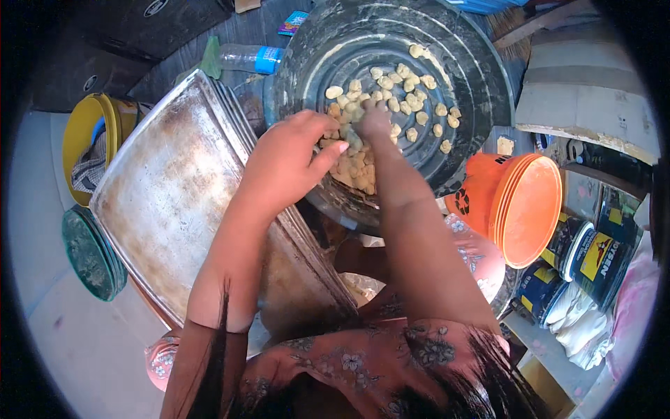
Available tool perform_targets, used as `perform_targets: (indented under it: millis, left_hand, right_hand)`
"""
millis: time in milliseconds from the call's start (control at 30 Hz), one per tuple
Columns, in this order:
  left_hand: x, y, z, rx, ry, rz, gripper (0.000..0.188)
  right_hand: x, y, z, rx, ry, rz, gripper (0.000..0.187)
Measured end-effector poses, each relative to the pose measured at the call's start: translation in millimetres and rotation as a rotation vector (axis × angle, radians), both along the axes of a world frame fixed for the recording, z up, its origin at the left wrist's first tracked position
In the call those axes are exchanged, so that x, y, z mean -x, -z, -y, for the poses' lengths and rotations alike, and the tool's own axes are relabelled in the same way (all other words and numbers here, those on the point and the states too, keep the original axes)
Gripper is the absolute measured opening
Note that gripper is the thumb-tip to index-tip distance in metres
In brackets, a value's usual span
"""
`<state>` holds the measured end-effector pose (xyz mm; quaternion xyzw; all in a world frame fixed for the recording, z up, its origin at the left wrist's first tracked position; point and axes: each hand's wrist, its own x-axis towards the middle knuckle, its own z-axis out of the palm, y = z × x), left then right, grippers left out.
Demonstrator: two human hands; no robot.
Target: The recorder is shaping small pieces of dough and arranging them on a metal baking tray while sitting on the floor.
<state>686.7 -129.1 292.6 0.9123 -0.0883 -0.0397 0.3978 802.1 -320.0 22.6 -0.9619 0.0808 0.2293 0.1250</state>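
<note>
A large black round basin (481, 77) stands ahead of me, with many pale tan, dough-like lumps (414, 103) scattered over its ridged bottom. A denser, browner heap of lumps (357, 171) fills the basin's near left part. Over the left side of this heap is my left hand (296, 148), its thumb apart from its bent fingers and nothing visible held. My right hand (375, 122) reaches into the lumps beside it. Its fingers are blurred and partly hidden, so I cannot tell what they hold.
Stacked worn metal trays (164, 202) lean at my left, near a yellow bucket (78, 146) and green lids (91, 255). A clear plastic bottle (241, 58) lies beyond them. At right are an orange bucket (481, 188), a cardboard box (579, 84) and dark paint cans (593, 265).
</note>
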Motion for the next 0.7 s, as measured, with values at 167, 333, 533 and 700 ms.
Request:
perform_targets:
  millis: [167, 333, 533, 700]
  left_hand:
    - [1, -2, -2, 0.014, -0.027, 0.006, 0.029]
    - [0, 0, -2, -0.035, 0.003, -0.019, 0.029]
    - [1, -1, -4, -0.009, 0.003, 0.019, 0.030]
    - [5, 2, -11, -0.033, -0.034, -0.001, 0.032]
  right_hand:
    - [-56, -18, 101, -0.630, 0.020, -0.150, 0.064]
    - [-17, -25, 111, -0.527, 0.129, -0.392, 0.131]
    - [57, -5, 41, 0.030, -0.173, -0.082, 0.107]
    - [28, -9, 87, -0.457, 0.277, -0.278, 0.086]
